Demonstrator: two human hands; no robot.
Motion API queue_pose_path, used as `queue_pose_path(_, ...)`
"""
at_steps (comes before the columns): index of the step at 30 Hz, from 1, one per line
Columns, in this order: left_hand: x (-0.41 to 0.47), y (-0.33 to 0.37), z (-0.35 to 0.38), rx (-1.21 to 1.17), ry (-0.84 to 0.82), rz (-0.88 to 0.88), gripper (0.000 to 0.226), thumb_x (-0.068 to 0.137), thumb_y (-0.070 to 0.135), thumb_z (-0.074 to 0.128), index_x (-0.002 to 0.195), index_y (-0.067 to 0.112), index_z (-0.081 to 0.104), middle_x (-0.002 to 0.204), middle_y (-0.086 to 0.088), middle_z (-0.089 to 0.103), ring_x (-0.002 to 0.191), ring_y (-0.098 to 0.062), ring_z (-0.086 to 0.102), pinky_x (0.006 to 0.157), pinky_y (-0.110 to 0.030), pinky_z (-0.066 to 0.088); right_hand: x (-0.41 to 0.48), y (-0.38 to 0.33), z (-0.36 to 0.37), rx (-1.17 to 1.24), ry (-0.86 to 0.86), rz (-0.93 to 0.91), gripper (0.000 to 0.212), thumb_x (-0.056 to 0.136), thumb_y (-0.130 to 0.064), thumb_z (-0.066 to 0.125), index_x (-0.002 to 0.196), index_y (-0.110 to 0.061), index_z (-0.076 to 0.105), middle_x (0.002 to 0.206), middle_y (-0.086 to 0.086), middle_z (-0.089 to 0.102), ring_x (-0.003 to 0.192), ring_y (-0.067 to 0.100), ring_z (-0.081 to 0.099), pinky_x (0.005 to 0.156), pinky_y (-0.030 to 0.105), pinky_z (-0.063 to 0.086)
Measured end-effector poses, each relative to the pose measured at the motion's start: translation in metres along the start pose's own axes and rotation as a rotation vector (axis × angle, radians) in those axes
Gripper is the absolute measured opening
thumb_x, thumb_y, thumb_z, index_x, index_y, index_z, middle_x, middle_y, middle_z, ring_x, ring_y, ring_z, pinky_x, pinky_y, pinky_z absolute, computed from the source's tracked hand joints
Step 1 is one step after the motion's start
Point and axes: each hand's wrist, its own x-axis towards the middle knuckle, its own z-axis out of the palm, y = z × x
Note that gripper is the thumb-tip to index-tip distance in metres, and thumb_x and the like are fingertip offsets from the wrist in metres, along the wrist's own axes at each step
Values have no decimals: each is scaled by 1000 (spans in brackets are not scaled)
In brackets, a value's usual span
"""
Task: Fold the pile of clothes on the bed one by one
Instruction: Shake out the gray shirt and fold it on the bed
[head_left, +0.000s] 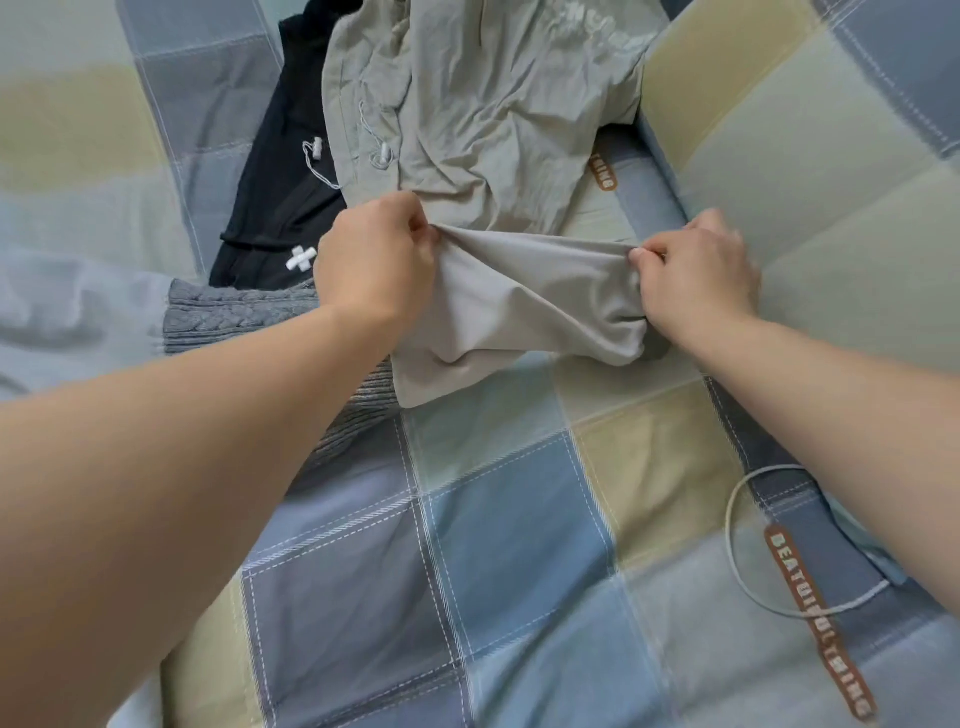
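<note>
Head view: near the centre of the frame, the smooth light grey garment is stretched between both hands above the checked bedspread. The left hand, at the garment's 9 o'clock, has its fingers curled and pinches the upper edge of the cloth between thumb and fingertips. The right hand, at its 3 o'clock, grips the other end of that edge the same way, fingers folded tight on a bunch of fabric. The edge runs taut between them, and the rest of the garment sags toward 6 o'clock, its lower corner resting on the bedspread.

At 12 o'clock from the hands lies a crumpled khaki garment with a white drawstring toggle. A black garment with a white cross mark lies at 10 o'clock, partly under the khaki one. A grey cable-knit sweater lies at 9 o'clock, passing under the left forearm. Pale blue cloth sits further out at 9 o'clock. At 4 o'clock a thin white cord loops on the bedspread beside a brown lettered strip
</note>
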Motion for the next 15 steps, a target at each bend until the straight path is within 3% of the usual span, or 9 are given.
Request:
queue_pose_path(3,7,-4,3,15,-2,11,14,95,23,54,101,20,66,100,-11,66,90,-35,56,69,-35,37,10,-8,4,37,-51,76,28,101,-35,51,107,-19,74,111,17,67,104,40,60,77,36,43)
queue_pose_path(5,5,-14,11,-77,-66,66,21,97,20,55,115,21,64,112,-10,68,102,-34,60,78,-38,46,15,-13,9,188,-41,130,25,99,-26,52,109,-19,74,115,14,70,109,37,61,85,37,48)
queue_pose_path(7,-6,-25,20,-126,-219,125,44,96,22,59,139,24,51,136,-9,59,122,-31,55,98,-40,46,13,-16,16,357,-104,172,36,97,-18,54,133,-18,62,136,10,61,125,31,55,100,34,43)
queue_pose_path(9,-22,-39,33,9,-295,210,53,96,30,60,146,25,44,154,-9,43,139,-32,42,111,-43,36,1,-17,26,392,-221,172,58,96,-21,58,151,-20,40,151,9,46,136,31,45,107,33,37)
queue_pose_path(11,-41,-50,45,169,-288,267,53,99,42,52,148,30,38,165,-7,22,151,-33,21,120,-51,21,-9,-14,38,368,-264,212,74,91,-32,63,155,-23,27,157,9,35,140,32,38,114,39,34)
queue_pose_path(13,-56,-58,59,221,-352,232,60,100,55,38,156,39,21,170,-2,1,155,-32,-1,122,-56,4,-7,-8,49,384,-270,346,88,83,-45,68,156,-23,22,157,10,32,141,34,37,115,46,34)
queue_pose_path(15,-65,-63,75,278,-389,226,71,95,68,22,159,41,6,169,2,-9,154,-30,-14,121,-59,-5,1,-6,53,441,-264,511,94,73,-53,72,151,-20,32,151,11,43,133,35,46,109,49,42)
